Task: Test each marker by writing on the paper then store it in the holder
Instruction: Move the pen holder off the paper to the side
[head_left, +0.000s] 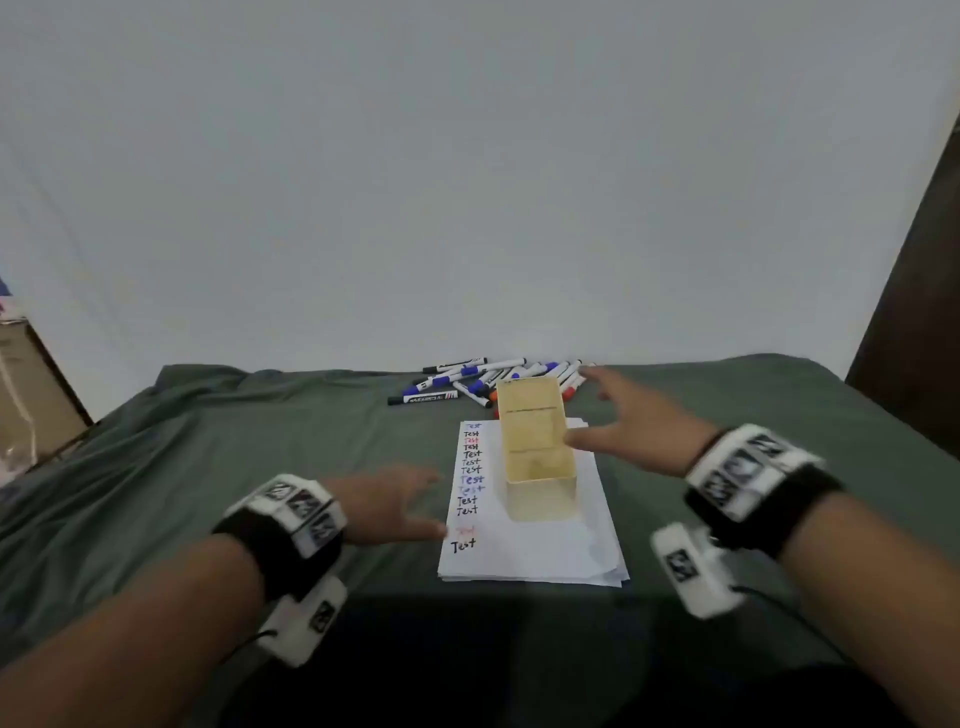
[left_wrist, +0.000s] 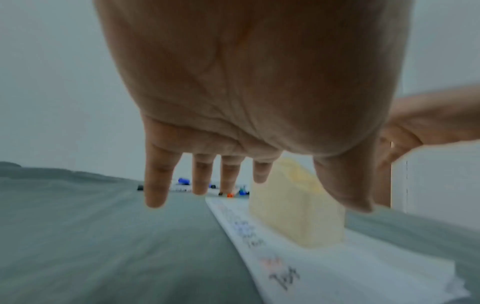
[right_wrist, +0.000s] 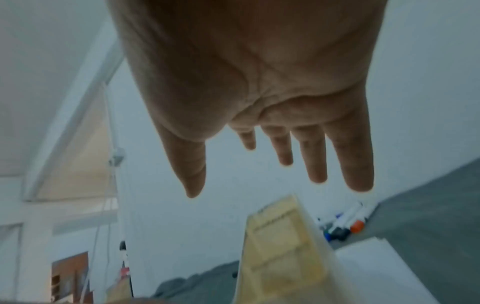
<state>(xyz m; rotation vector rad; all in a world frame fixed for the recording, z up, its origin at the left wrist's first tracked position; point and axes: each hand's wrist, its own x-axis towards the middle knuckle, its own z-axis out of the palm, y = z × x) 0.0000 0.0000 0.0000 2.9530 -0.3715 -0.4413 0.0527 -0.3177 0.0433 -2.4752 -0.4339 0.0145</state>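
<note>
Both hands empty, fingers spread: right hand (head_left: 641, 423) to pinch one marker off the pile (head_left: 488, 382) beyond its fingertips, clearing the holder (head_left: 540, 452) beside its thumb.

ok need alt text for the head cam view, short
Two open, empty hands reach over a green sheet: the right hand beside a yellowish empty holder standing on paper with "Test" written many times, the left hand near the paper's left edge. A pile of markers lies beyond.
</note>
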